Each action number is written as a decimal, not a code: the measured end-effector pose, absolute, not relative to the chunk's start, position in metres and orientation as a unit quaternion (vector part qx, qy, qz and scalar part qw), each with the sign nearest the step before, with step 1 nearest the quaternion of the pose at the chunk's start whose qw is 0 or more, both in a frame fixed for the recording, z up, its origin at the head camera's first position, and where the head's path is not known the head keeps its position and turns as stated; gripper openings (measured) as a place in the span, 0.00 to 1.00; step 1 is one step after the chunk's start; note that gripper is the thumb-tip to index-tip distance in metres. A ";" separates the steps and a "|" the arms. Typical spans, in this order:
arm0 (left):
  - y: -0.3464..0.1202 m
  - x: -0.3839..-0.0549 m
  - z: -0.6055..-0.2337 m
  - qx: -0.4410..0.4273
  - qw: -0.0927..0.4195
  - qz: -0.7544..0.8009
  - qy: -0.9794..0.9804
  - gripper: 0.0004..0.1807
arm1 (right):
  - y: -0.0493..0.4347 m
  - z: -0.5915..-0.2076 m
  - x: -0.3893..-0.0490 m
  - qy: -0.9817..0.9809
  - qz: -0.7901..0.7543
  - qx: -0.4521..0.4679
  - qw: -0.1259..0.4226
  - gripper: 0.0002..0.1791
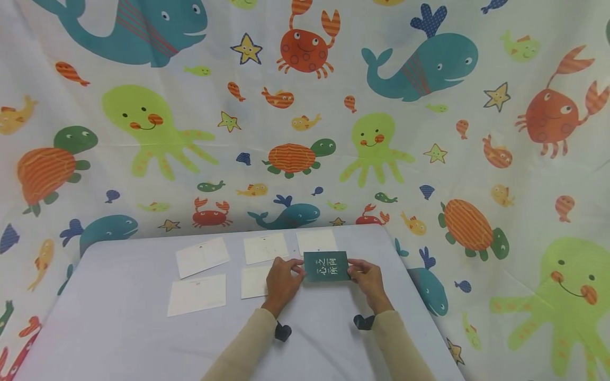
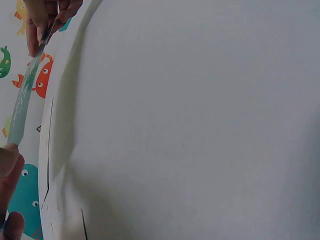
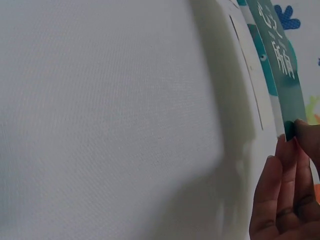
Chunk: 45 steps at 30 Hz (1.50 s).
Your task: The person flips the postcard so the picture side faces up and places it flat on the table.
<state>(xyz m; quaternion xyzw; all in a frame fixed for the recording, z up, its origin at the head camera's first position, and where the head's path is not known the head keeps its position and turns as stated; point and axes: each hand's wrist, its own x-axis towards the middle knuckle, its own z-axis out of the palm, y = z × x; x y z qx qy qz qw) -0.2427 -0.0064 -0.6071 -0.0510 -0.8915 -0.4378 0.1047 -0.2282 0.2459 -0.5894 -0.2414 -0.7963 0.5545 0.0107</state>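
Between both hands a dark green card (image 1: 326, 266) with white Chinese characters is held up over the table, its printed face toward the head camera. My left hand (image 1: 285, 280) pinches its left edge between thumb and fingers. At the opposite edge my right hand (image 1: 369, 281) pinches the card too, thumb in front, as the right wrist view shows with the green card (image 3: 280, 65) above the right hand (image 3: 287, 190). Seen from the left wrist, the card (image 2: 25, 100) is nearly edge-on. Part of a white card (image 1: 252, 281) is hidden behind my left hand.
Several white cards lie in two rows on the white table (image 1: 119, 328): one at back left (image 1: 202, 257), one at front left (image 1: 197, 295), one at back middle (image 1: 265, 248) and one at back right (image 1: 316, 240). Behind the table hangs a curtain (image 1: 295, 95) printed with sea animals.
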 end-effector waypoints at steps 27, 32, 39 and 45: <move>-0.003 -0.243 -0.629 -0.067 0.098 -0.370 -0.921 0.16 | 0.240 -0.615 -0.234 -0.848 0.476 -0.231 0.032 0.17; -0.004 -0.243 -0.629 -0.070 0.101 -0.369 -0.921 0.15 | 0.236 -0.613 -0.233 -0.856 0.464 -0.226 0.035 0.17; -0.004 -0.244 -0.627 -0.070 0.095 -0.368 -0.922 0.15 | 0.231 -0.611 -0.233 -0.864 0.451 -0.221 0.042 0.17; -0.002 -0.244 -0.626 -0.069 0.092 -0.367 -0.923 0.14 | 0.231 -0.612 -0.234 -0.871 0.439 -0.217 0.044 0.17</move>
